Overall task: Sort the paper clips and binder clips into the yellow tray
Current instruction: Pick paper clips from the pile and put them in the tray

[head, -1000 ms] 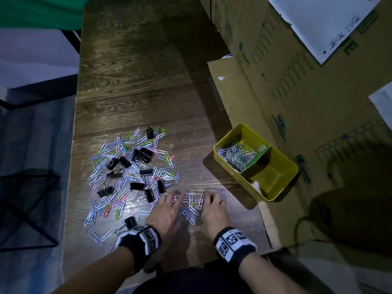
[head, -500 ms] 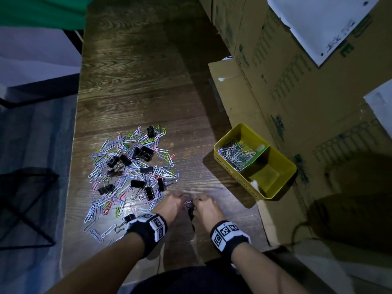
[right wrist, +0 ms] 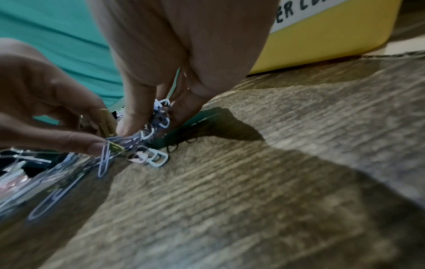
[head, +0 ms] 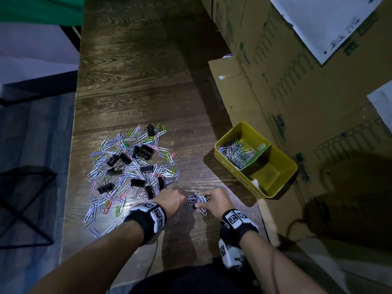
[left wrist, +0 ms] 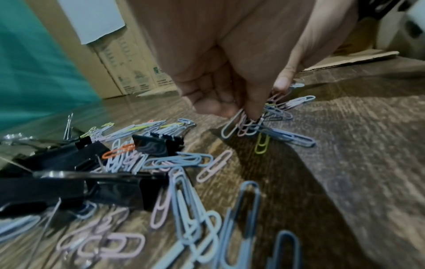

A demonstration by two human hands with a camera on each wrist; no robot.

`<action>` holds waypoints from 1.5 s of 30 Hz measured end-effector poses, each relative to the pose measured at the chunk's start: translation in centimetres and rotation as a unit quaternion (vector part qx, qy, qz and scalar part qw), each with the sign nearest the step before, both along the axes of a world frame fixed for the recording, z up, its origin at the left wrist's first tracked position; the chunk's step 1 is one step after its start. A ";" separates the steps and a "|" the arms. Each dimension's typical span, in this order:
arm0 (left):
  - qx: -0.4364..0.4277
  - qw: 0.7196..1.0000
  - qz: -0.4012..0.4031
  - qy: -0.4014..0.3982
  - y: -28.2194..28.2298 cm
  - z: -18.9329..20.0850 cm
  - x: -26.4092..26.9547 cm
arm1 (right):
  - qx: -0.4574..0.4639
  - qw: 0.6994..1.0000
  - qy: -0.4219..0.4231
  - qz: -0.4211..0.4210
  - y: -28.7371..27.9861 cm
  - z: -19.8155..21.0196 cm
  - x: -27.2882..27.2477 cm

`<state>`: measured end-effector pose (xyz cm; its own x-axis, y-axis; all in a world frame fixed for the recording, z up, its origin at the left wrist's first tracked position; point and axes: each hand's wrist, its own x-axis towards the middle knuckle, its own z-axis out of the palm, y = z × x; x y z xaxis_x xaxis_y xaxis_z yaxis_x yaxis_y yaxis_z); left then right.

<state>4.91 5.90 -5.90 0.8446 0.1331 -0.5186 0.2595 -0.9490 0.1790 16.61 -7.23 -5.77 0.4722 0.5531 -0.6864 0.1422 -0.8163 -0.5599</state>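
A loose pile of coloured paper clips mixed with black binder clips lies on the dark wooden table. A yellow tray stands to the right; its far compartment holds paper clips, the near one shows its yellow floor. Near the front edge, my left hand and right hand meet over a small bunch of paper clips. Both pinch it with curled fingers: the left hand from the pile side, the right hand from the tray side.
Cardboard boxes with white sheets on them wall off the right side, and a cardboard flap lies behind the tray. The table's left edge drops to the floor, where a black wire frame stands.
A second ago both hands lay flat over scattered clips. They drew together, the fingers curled, and the clips between them are now gathered into one pinched bunch.
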 end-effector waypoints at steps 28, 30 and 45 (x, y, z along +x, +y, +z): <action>-0.391 0.873 0.215 -0.196 4.9 10.2 12.9 | 0.356 0.865 0.056 -0.350 0.1 11.2 7.7; -0.332 0.902 0.184 -0.203 3.9 10.5 15.6 | 0.360 0.857 0.042 -0.367 0.2 12.0 8.8; -0.224 0.875 0.313 -0.294 2.1 8.2 13.0 | 0.086 0.959 -0.113 -0.246 3.6 7.7 15.0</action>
<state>17.96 8.04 2.27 0.8170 0.5599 -0.1380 0.4419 -0.4541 0.7736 31.62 -3.62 1.90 0.8309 0.3219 -0.4539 -0.1022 -0.7135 -0.6932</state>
